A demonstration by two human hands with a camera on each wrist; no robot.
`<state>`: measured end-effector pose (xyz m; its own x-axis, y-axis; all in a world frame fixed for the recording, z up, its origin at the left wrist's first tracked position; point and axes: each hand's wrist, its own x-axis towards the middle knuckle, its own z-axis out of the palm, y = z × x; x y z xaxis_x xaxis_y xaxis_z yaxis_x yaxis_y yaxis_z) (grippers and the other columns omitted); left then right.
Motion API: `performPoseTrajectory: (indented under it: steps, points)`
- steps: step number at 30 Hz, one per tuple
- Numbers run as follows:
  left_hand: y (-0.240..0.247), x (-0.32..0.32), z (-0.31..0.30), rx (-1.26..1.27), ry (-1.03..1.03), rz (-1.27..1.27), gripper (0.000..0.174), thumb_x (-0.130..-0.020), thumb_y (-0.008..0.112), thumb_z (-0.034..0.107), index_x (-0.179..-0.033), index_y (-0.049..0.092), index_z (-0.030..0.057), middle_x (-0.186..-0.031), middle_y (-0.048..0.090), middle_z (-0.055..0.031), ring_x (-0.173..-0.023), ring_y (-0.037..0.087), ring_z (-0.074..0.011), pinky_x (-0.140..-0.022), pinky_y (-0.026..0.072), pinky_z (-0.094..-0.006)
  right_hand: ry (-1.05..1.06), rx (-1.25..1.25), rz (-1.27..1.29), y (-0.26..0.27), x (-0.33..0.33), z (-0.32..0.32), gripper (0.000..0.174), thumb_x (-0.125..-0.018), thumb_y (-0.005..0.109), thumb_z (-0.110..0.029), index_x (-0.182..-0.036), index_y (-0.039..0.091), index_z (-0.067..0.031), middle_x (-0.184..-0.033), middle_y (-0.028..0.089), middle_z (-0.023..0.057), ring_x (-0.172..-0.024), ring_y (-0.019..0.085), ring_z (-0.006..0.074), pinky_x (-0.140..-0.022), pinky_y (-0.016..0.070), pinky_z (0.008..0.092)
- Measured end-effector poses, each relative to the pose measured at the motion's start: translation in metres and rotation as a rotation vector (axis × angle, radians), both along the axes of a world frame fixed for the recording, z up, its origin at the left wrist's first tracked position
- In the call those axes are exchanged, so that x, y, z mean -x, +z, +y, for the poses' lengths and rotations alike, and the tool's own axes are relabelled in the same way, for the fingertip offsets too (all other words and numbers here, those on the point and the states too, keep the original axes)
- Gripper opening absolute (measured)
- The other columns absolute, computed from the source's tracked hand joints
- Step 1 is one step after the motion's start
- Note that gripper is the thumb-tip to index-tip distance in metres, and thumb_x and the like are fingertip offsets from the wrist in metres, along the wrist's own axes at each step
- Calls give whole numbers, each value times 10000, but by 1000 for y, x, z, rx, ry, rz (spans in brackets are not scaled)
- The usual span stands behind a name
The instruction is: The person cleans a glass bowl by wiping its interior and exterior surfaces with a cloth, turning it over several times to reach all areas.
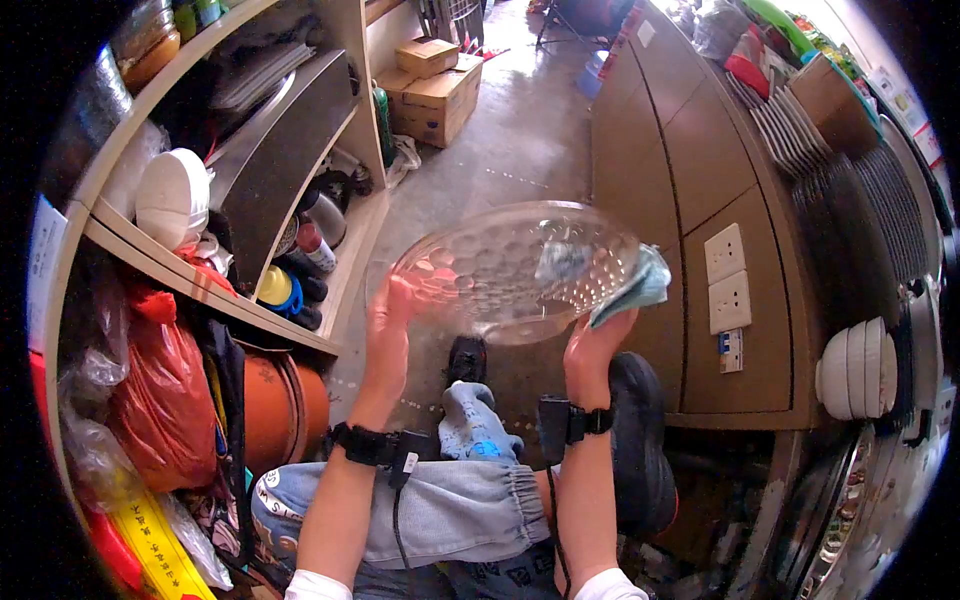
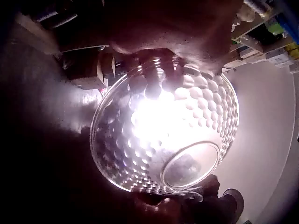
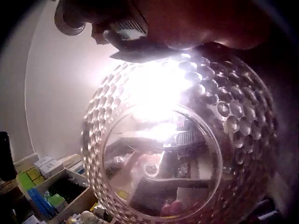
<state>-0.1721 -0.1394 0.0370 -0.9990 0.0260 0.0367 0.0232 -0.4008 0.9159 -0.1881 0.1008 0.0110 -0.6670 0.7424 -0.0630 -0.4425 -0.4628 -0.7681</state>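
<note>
A clear bowl (image 1: 510,270) with a dimpled surface is held up in the air between both hands, tilted. The left hand (image 1: 388,325) grips its left side, the fingers showing through the clear wall. On the right side the right hand (image 1: 598,350) holds the rim with a folded light-blue cloth (image 1: 640,285) against it. In the left wrist view the bowl (image 2: 163,126) shows its round base ring, with the left hand (image 2: 173,28) at the rim. The right wrist view has the bowl's base (image 3: 161,161) close up, below the right hand (image 3: 201,21).
Shelves with a white round container (image 1: 173,198) and a red bag (image 1: 165,390) stand at the left. Brown cabinets (image 1: 650,200) line the right, with stacked white bowls (image 1: 857,370) and plates beside them. Cardboard boxes (image 1: 430,100) sit on the floor ahead.
</note>
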Motion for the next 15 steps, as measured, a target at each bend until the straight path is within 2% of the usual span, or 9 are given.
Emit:
performPoseTrajectory:
  steps: [1,2,3,6,9,11,12,13,15]
  points:
    - [-1,0,-1,38,-58,19,531,-1034,518,471,-1274,570,0,-1165,674,-156,-1024,692,-236,-919,552,-378,-2,1,1,0,-1,2,412,-1079,404,-375,-1373,501,-103,-1305,600,25,-1226,560,172,-986,457,342]
    - [-2,-4,4,7,-7,90,448,-1014,599,384,-1203,603,-22,-984,717,-129,-796,731,-215,-717,608,-343,90,-71,-78,0,-3,4,452,-1081,410,-387,-1421,441,-90,-1348,560,37,-1241,533,192,-1053,401,355]
    - [3,-6,2,7,-7,90,448,-1014,599,384,-1203,603,-22,-984,717,-129,-796,731,-215,-717,608,-343,184,-142,-156,2,-4,3,503,-1083,417,-399,-1468,381,-77,-1391,520,49,-1256,505,213,-1119,345,367]
    - [16,-11,1,45,-139,37,436,-1015,604,350,-1199,609,-46,-972,732,-151,-804,737,-219,-686,615,-347,145,-220,-220,11,-5,-7,521,-1075,424,-462,-1390,418,-47,-1336,540,73,-1219,510,220,-1065,369,354]
    - [22,-11,1,39,-260,33,519,-1006,581,442,-1182,631,-44,-1016,733,-207,-759,750,-242,-595,615,-351,213,-440,-382,15,-5,-8,500,-1068,440,-471,-1318,442,-38,-1289,547,112,-1186,508,239,-1043,374,370]
    - [22,-10,2,-7,-178,-43,534,-1008,578,434,-1181,637,-68,-994,735,-232,-743,750,-240,-607,615,-345,208,-697,-352,18,-2,-18,496,-1064,474,-415,-1378,428,-33,-1360,518,160,-1258,486,278,-1093,343,395]
    - [22,-10,2,-5,-175,-39,534,-1008,578,434,-1181,637,-68,-994,735,-232,-743,750,-240,-607,615,-345,114,-891,-353,21,0,-24,497,-1057,496,-295,-1476,391,-51,-1485,444,199,-1387,409,330,-1160,291,427]
    - [20,-11,3,-1,-161,-39,540,-1009,578,430,-1167,643,-83,-994,735,-231,-739,750,-240,-607,613,-340,114,-892,-353,24,-1,-23,497,-1057,496,-295,-1476,391,-51,-1485,444,199,-1387,409,330,-1160,291,427]
    - [19,-10,5,6,-148,-34,547,-1009,578,425,-1153,649,-98,-993,736,-229,-735,749,-240,-607,612,-336,-50,-1320,-419,27,-1,-21,538,-1043,487,-198,-1545,335,-81,-1580,342,204,-1476,301,356,-1207,232,442]
